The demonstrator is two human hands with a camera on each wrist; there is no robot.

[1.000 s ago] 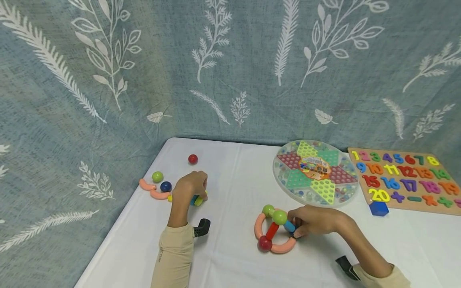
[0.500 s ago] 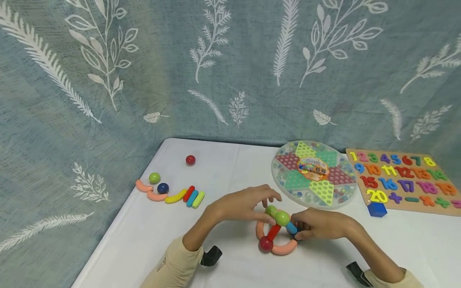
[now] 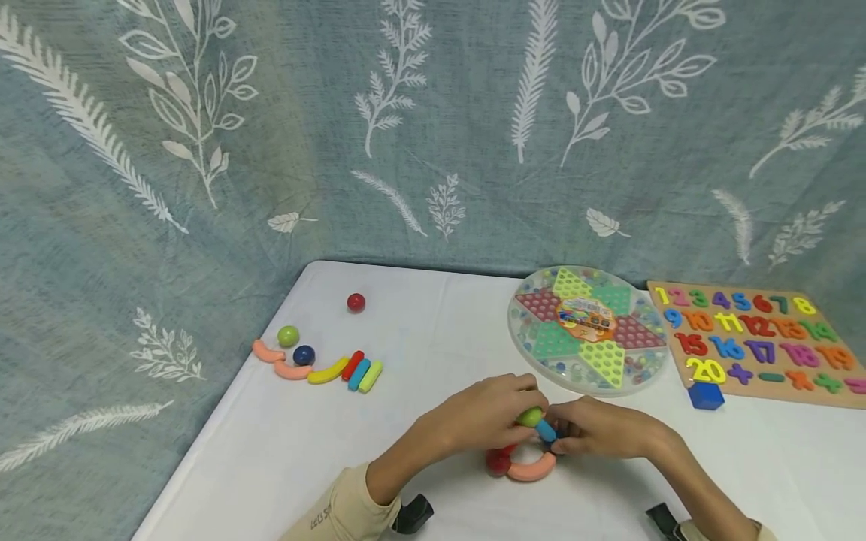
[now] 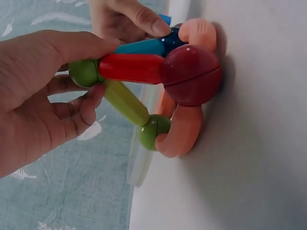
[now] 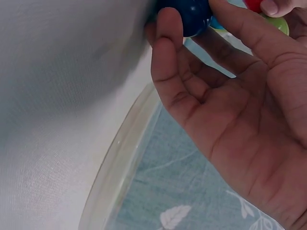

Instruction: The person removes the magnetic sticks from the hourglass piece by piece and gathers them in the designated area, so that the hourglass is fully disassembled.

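Note:
Between both hands stands a small frame of magnetic balls and sticks. Its base is a ring of curved salmon rods (image 3: 532, 469) joined by balls, including a dark red ball (image 4: 192, 74). My left hand (image 3: 483, 413) pinches the green ball (image 4: 82, 73) at the top. From that ball a red stick (image 4: 132, 68), a light blue stick (image 4: 141, 47) and a yellow-green stick (image 4: 125, 101) slant down. The yellow-green one meets a lower green ball (image 4: 152, 132). My right hand (image 3: 605, 428) grips the dark blue ball (image 5: 189, 17) at the ring's right side.
Loose pieces lie to the left: a red ball (image 3: 355, 303), green ball (image 3: 288, 336), blue ball (image 3: 304, 355), salmon rods (image 3: 292, 371), yellow rod (image 3: 328, 370) and short sticks (image 3: 366, 375). Behind are a round star-patterned game board (image 3: 587, 330), number board (image 3: 761, 342) and blue cube (image 3: 706, 396).
My left hand has moved right from the loose sticks to the frame and now holds its top green ball. The right hand has stayed at the blue ball.

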